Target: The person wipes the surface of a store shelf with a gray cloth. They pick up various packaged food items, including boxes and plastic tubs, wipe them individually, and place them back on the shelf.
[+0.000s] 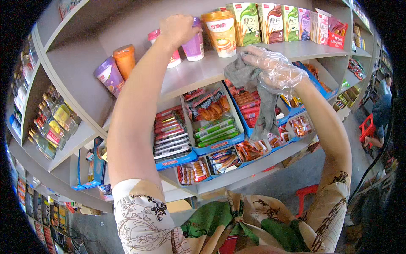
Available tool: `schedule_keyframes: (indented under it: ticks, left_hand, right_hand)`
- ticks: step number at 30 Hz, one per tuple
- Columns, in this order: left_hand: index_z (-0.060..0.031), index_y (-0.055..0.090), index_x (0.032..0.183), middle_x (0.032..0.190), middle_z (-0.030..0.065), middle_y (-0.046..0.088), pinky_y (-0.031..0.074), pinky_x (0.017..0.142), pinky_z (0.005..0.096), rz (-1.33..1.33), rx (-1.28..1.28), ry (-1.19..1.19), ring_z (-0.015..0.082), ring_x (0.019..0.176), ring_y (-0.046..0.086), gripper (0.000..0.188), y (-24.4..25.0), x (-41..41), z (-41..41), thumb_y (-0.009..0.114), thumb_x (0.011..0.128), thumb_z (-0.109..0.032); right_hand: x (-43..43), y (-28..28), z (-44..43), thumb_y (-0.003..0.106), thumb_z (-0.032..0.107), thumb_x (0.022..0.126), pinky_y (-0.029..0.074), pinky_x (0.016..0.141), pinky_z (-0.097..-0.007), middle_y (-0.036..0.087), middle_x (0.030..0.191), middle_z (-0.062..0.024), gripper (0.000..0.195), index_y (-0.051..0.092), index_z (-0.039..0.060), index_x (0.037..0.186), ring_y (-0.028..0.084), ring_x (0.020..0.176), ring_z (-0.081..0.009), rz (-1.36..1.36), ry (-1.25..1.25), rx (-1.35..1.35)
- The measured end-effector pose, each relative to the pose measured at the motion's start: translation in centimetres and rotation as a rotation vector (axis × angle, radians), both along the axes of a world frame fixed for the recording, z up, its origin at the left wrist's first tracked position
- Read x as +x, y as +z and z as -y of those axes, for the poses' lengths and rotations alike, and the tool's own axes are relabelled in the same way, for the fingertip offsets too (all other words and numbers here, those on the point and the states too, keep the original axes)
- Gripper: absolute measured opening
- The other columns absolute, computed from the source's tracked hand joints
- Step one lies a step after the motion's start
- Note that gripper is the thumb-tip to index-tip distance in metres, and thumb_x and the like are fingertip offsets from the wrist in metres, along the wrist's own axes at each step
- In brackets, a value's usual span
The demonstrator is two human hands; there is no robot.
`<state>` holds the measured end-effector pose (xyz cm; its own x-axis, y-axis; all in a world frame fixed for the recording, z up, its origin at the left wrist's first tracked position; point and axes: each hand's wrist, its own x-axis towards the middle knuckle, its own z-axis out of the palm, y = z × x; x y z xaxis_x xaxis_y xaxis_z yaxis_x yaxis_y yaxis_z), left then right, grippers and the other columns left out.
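Note:
My bare left hand (180,30) reaches over the upper shelf, its fingers at the top of a purple drink cup (193,44); whether they grip it is unclear. A pink-lidded cup (174,58) stands just left of it, partly behind my wrist. To the right is a larger orange-lidded cup (221,35). My right hand (274,68), in a clear plastic glove, holds a grey cloth (268,104) that hangs over the shelf's front edge. Farther left, another purple cup (109,75) and an orange cup (124,60) stand partly behind my left arm.
Boxes of biscuit sticks (246,25) line the shelf at right. Below, blue cartons (219,144) hold packaged sausages and snacks. Bottles (54,123) fill the left shelves. A person (382,101) is near a red stool (367,128) at far right.

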<state>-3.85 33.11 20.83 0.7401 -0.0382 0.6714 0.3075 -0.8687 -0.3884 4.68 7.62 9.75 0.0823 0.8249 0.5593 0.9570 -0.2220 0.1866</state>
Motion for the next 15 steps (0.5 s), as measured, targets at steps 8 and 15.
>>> schedule_keyframes:
  ticks: [8,15]
  left_hand:
    - [0.0012,0.063,0.085,0.084,0.0206,0.062,0.049,0.068,0.0417,0.246,0.035,-0.116,0.0335,0.078,0.062,0.046,1.3,-5.9,-1.4,0.067,0.072,-0.042]
    - [0.0027,0.063,0.090,0.073,0.0118,0.063,0.048,0.062,0.0264,0.384,-0.266,-0.405,0.0131,0.066,0.061,0.035,2.2,-16.4,-1.6,0.070,0.075,-0.028]
  right_hand:
    - [-3.1,1.2,-5.1,0.051,0.013,0.069,0.042,0.091,-0.0383,0.054,0.111,-0.0154,0.041,0.058,0.0085,0.109,0.051,0.106,-0.0326,-0.015,0.183,0.015]
    - [-3.7,6.2,-16.1,0.049,0.017,0.071,0.044,0.087,-0.0362,0.058,0.108,-0.0156,0.039,0.058,0.0051,0.107,0.054,0.103,-0.0316,-0.044,-0.091,-0.194]
